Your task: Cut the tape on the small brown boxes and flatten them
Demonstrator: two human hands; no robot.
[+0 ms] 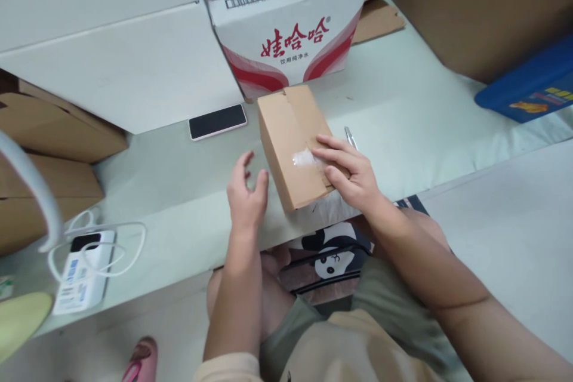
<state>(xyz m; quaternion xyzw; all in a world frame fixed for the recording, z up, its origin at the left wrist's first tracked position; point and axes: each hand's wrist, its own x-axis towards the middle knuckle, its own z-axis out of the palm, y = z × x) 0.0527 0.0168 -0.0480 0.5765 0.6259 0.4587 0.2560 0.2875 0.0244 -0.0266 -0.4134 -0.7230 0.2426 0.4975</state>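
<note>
A small brown cardboard box point(290, 125) lies on the pale green table surface point(179, 191), with a piece of clear tape on its top. My right hand point(349, 170) rests on the box's top near its right front edge, fingers spread and touching the cardboard beside the tape. To the left of the box, my left hand point(248, 194) is raised with its fingers apart and curved, holding nothing and not touching the box. A metallic cutter point(350, 137) lies just beyond my right hand, partly hidden by it.
Behind stand a white carton with red print point(290, 42) and large white boxes point(120, 65). A black-screened phone point(218, 122) lies left. A white power bank point(85, 274) with cable, brown boxes point(49, 179) and a blue package point(528, 86) flank the sides.
</note>
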